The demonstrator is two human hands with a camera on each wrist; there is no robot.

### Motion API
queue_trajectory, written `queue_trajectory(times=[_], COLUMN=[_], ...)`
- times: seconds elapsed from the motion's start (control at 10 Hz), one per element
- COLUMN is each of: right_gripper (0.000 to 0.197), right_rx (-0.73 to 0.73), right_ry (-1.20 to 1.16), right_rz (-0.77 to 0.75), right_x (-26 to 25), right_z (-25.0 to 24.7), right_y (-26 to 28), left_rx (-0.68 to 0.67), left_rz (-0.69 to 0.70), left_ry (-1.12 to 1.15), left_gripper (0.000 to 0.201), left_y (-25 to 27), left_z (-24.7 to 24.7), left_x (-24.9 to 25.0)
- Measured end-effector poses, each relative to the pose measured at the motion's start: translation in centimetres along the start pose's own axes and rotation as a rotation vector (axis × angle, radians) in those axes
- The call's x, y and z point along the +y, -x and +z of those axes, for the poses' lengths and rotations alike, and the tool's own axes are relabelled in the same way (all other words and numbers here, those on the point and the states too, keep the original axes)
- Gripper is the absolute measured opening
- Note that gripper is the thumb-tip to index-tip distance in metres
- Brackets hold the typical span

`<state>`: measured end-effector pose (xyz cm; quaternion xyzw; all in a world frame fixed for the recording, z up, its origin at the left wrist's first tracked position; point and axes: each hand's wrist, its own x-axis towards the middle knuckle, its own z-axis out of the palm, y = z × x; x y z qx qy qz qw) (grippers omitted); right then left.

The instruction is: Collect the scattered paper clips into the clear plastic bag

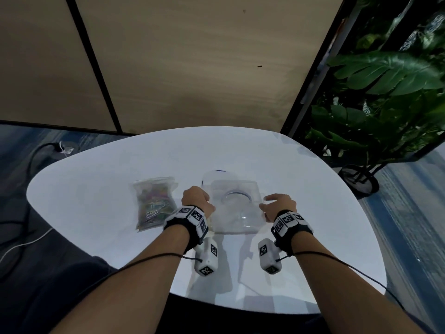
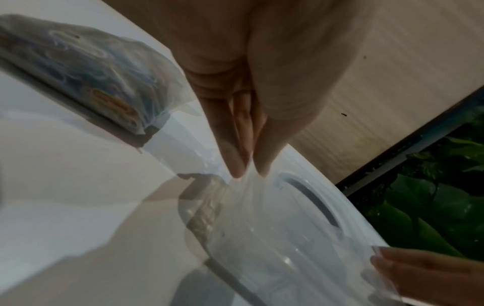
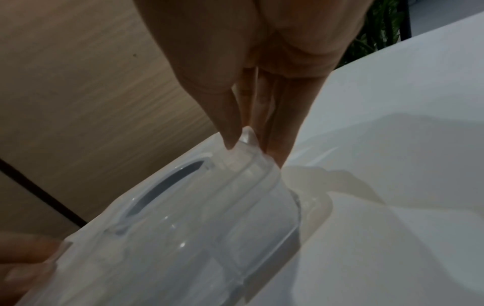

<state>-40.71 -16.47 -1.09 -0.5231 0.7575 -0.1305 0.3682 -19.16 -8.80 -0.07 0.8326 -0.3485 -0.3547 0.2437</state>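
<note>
head view: white rounded table. clear plastic bag of coloured paper clips, flat on table left of centre, long axis running near-to-far, just left of left hand. clear square container at table centre, held between both hands; round lid behind it. left hand on container's left edge, fingers curled over rim; right hand on right edge, fingers bent down onto rim. both forearms extended forward, wrists banded with marker cuffs. potted plant far right, on the floor.

left wrist view: left hand fingertips together, pointing down, pinching thin clear edge of container. bag lying at upper left, clips blurred inside. right hand fingers at lower right, on opposite edge.

right wrist view: right hand thumb and fingers pinching corner tab of container, pointing down. table beneath.
</note>
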Motion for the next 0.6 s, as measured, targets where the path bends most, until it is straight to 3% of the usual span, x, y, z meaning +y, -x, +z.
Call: queue_trajectory(times=[0.1, 0.3, 0.4, 0.6], right_gripper=[0.028, 0.027, 0.012, 0.015], right_rx=[-0.019, 0.008, -0.034, -0.050], right_ry=[0.000, 0.144, 0.261, 0.538], right_rz=[-0.012, -0.145, -0.187, -0.227], right_x=[-0.3, -0.6, -1.3, -4.8], right_z=[-0.3, -1.1, -1.0, -2.4], right_y=[0.7, 2.1, 2.5, 1.1], left_rx=[0.024, 0.045, 0.052, -0.126], left_rz=[0.003, 0.055, 0.037, -0.016], left_ry=[-0.075, -0.220, -0.246, -0.231], left_gripper=[0.024, 0.027, 0.025, 0.028], left_y=[0.5, 1.4, 1.2, -1.3], left_z=[0.1, -0.1, -0.2, -1.1], left_x=[0.8, 2.9, 3.1, 1.8])
